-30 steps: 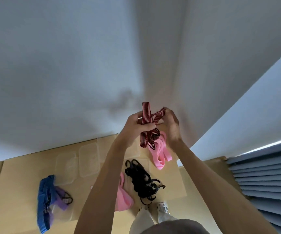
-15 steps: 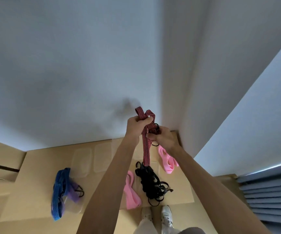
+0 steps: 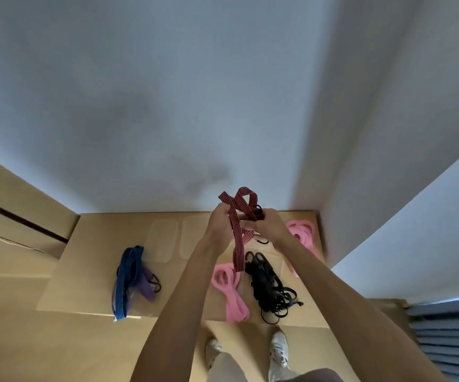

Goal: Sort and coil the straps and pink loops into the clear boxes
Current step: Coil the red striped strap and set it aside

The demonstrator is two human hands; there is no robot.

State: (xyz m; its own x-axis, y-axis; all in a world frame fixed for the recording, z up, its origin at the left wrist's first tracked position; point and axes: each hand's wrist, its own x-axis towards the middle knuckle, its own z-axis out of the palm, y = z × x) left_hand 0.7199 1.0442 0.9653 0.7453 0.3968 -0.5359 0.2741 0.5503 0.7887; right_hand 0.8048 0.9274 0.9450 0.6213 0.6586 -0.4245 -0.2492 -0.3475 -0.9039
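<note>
Two bare hands meet near the middle of the head camera's picture, and both hold one red and black striped strap (image 3: pixel 238 230). The left hand (image 3: pixel 218 230) has its fingers curled round the strap where it hangs down. The right hand (image 3: pixel 268 227) is just beside it and pinches the strap next to a black hook (image 3: pixel 258 213). A loop of the strap sticks up above the hands, and one end hangs down between the two arms, in the air over the tan cardboard table top (image 3: pixel 90 271).

Below the hands, near the lower middle of the picture, a pile of black straps with hooks (image 3: pixel 268 288) lies on the cardboard. Just left of it lies a bunch of pink loops (image 3: pixel 229 290). More pink loops (image 3: pixel 302 235) lie to the right of the right hand, close to the wall corner.

At the lower left of the cardboard lies a blue striped strap (image 3: pixel 124 282), with a purple strap (image 3: pixel 147 285) touching its right side. They seem to lie in a clear plastic box, but it is hard to see. Two clear plastic box lids (image 3: pixel 164 238) lie flat behind them, left of the left arm.

At the bottom of the picture stand two white shoes (image 3: pixel 278 351) on the floor. Blue window blinds (image 3: pixel 449 337) show at the lower right.
</note>
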